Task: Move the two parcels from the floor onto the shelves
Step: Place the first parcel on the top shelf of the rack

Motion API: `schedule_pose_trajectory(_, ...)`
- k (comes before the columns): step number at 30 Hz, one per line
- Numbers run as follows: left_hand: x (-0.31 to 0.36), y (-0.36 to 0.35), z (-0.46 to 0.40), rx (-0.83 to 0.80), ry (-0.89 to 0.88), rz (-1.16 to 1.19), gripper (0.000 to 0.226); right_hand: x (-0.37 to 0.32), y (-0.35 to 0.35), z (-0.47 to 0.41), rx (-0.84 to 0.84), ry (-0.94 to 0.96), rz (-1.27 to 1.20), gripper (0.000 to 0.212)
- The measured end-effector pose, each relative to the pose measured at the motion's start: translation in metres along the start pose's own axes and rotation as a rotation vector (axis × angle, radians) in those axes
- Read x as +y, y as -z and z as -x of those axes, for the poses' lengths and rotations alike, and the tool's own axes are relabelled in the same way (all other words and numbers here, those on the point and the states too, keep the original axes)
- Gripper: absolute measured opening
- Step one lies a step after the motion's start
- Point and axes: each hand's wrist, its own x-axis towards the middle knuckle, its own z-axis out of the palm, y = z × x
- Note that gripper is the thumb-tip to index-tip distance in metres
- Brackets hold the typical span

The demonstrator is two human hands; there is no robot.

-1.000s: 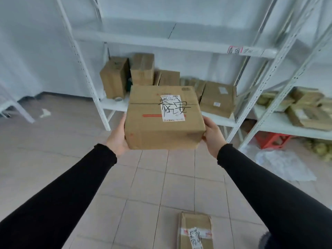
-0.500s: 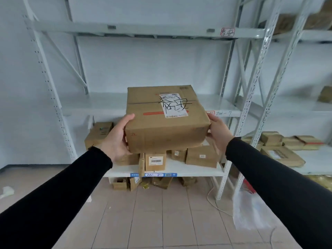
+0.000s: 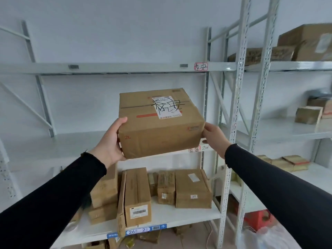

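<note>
Arms in black sleeves reach forward and up, both nearly straight. The left hand (image 3: 110,142) clasps the parcel's (image 3: 159,123) left side, thumb lying over the top edge, fingers tucked beneath. The right hand (image 3: 214,139) presses its right side, fingertips curled round the near corner. Between the two palms the parcel hangs clear, level with the middle shelf (image 3: 53,150) just beyond the fingers.

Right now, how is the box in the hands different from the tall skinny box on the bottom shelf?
The held box lies flat and wide, up in the air; the tall box stands on end on the shelf. The held box has black handwriting on its label; the tall box shows only a barcode sticker. Both are brown cardboard.
</note>
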Motion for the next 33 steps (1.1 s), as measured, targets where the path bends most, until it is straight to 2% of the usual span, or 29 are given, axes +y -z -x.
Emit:
schedule_pose_trajectory(4,0.035,-0.019,-0.035,-0.021,-0.047,-0.006,0.047,-0.01,0.001,-0.051,0.035,0.046,0.05,0.035)
schedule_pose_trajectory(8,0.073,-0.029,-0.067,-0.033,-0.099,0.003,0.038,-0.028,-0.003,-0.099,0.1,0.122,0.117,0.032)
schedule_pose_trajectory(19,0.195,-0.078,-0.136,-0.172,-0.286,0.026,0.043,-0.105,0.037,-0.216,0.263,0.293,0.363,0.025)
schedule_pose_trajectory(23,0.217,-0.119,-0.169,-0.209,-0.319,0.0,0.041,-0.108,0.072,-0.25,0.31,0.325,0.457,0.029)
schedule_pose_trajectory(30,0.238,-0.198,-0.247,-0.232,-0.346,-0.007,0.053,-0.1,0.143,-0.33,0.398,0.341,0.702,0.036)
schedule_pose_trajectory(33,0.246,-0.217,-0.279,-0.23,-0.359,-0.018,0.049,-0.097,0.155,-0.367,0.387,0.332,0.765,0.039)
